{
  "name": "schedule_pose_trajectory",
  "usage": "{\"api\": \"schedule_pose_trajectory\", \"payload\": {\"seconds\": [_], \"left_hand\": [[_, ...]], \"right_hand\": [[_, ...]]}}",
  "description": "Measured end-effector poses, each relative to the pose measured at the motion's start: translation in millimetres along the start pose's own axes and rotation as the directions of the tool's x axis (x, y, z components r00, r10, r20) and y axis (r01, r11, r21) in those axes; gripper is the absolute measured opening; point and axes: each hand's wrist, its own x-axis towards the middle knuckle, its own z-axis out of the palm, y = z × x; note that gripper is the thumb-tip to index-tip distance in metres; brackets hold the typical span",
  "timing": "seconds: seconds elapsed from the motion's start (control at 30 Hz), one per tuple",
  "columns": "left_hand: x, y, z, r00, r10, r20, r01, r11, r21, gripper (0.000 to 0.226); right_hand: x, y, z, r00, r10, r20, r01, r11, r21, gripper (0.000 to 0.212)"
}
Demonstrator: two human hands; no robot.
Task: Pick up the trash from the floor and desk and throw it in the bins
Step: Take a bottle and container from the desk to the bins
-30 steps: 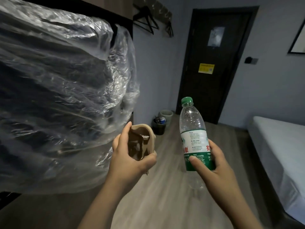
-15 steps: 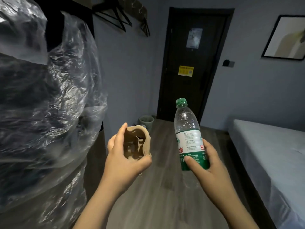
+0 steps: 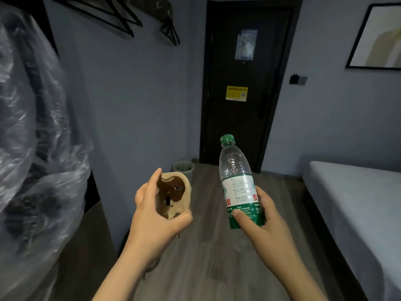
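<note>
The wooden floor (image 3: 206, 263) runs ahead to a dark door (image 3: 245, 118), with a bed (image 3: 358, 209) along its right edge. At the floor's far left corner, against the wall just beside the door, stands a grey bin (image 3: 184, 167), well apart from both hands. Only one bin shows; a second may sit behind the raised hand, but I cannot tell. The right hand (image 3: 263, 224) is wrapped round the lower half of a clear plastic bottle (image 3: 237, 181), cap up and leaning slightly left. The left hand (image 3: 155, 224) curls round a crushed brown paper cup (image 3: 176, 195). By my reading, two pieces are collected and neither is binned: the carry and the drop remain, and the desk is out of view.
</note>
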Motion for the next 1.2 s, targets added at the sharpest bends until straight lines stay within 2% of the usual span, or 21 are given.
{"api": "schedule_pose_trajectory", "payload": {"seconds": [0.43, 0.67, 0.9, 1.07, 1.2], "left_hand": [[184.4, -30.3, 115.9, 0.998, -0.01, -0.055, 0.012, 0.999, 0.035, 0.099], [302.3, -75.7, 143.3, 0.997, -0.012, -0.074, 0.014, 1.0, 0.026, 0.1], [441.9, -110.6, 157.2, 0.993, -0.062, -0.103, 0.064, 0.998, 0.01, 0.105], [524.4, -128.3, 183.4, 0.996, -0.078, -0.054, 0.076, 0.997, -0.029, 0.104], [588.5, -144.7, 212.8, 0.995, -0.092, -0.024, 0.092, 0.996, 0.007, 0.106]], "right_hand": [[220.8, 71.6, -27.5, 0.997, 0.023, 0.075, -0.026, 0.999, 0.038, 0.063], [341.3, 111.7, 7.0, 0.997, 0.034, 0.073, -0.034, 0.999, 0.002, 0.059], [473.0, 133.8, 58.8, 0.992, 0.09, 0.085, -0.087, 0.996, -0.034, 0.067], [553.7, 162.2, 73.1, 0.992, 0.09, 0.089, -0.089, 0.996, -0.023, 0.061], [622.4, 185.9, 76.4, 0.99, 0.103, 0.095, -0.1, 0.994, -0.04, 0.059]]}}
